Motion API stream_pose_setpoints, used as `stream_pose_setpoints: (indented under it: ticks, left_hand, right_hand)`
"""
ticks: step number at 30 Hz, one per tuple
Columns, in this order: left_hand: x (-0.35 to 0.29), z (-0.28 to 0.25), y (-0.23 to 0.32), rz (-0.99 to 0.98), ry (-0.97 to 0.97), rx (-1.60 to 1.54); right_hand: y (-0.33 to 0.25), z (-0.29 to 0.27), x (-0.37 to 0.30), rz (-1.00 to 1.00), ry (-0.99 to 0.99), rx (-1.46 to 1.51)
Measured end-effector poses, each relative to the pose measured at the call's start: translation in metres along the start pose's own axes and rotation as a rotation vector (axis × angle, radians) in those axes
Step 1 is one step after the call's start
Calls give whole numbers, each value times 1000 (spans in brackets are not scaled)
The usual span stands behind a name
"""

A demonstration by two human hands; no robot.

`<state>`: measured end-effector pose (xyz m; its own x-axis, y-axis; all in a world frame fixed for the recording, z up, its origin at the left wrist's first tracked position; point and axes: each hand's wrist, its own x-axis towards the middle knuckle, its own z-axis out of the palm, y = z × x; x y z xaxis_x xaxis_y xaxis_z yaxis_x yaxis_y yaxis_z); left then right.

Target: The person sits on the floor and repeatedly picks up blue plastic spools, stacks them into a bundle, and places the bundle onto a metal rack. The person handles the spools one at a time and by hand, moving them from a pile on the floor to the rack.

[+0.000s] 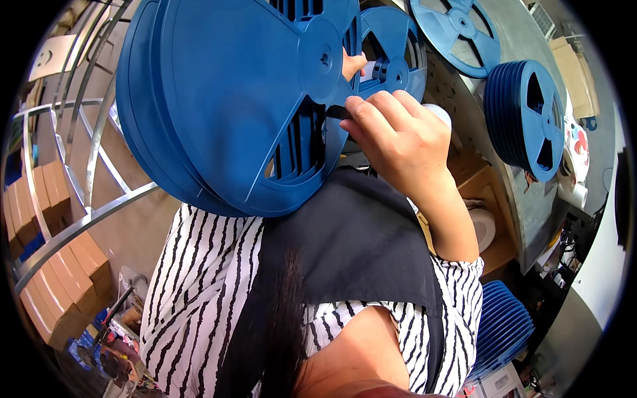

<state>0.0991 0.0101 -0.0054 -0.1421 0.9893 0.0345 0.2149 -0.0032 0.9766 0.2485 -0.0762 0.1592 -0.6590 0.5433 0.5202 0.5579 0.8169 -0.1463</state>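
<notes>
A stack of large blue plastic reels (232,93) rises in front of my chest, its wide flange facing me. My left hand (353,65) shows only in part at the reels' right edge, near the hub; the thumb and some fingers seem closed on the reel, while the rest is hidden behind the flange. My right hand (405,132) is raised beside the reels, fingers curled and thumb pressed to the index finger. At its fingertips is a short dark strip (336,113), next to the opening in the flange. Another blue reel (398,69) stands just behind.
On the grey table (514,192) at right lie a flat blue reel (462,25) and an upright reel stack (524,119). A cardboard box (491,192) sits below the table edge. Metal railings (99,205) curve along the left, with brown cartons (66,285) beyond. More blue reels (501,328) stand lower right.
</notes>
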Motion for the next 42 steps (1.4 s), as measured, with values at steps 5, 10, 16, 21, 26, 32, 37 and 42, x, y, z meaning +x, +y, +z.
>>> stream_pose_setpoints:
  ticks: [5,10,16,21,26,32,37,42]
  left_hand:
    - [0,1,-3,1,-1,88]
    - [0,1,-4,-5,-3,157]
    - [-1,4,-4,-1,-10,215]
    - [-1,4,-1,-1,-5,257]
    - [1,6,-6,5,-13,291]
    - [6,7,-19,-6,-42,317]
    - [5,5,-16,-57,-41,293]
    - [-8,2,19,-2,20,329]
  right_hand:
    - [1,6,-4,-57,-34,-78]
    - [-6,6,-5,-62,-34,-89]
    - [-12,2,-9,-49,-173,19]
    - [-17,2,-26,35,-219,237]
    - [-3,30,-28,616,-162,975]
    - [-12,67,-37,811,-104,1412]
    - [-16,65,-28,819,-139,1416]
    - [-16,69,-30,890,-182,1456]
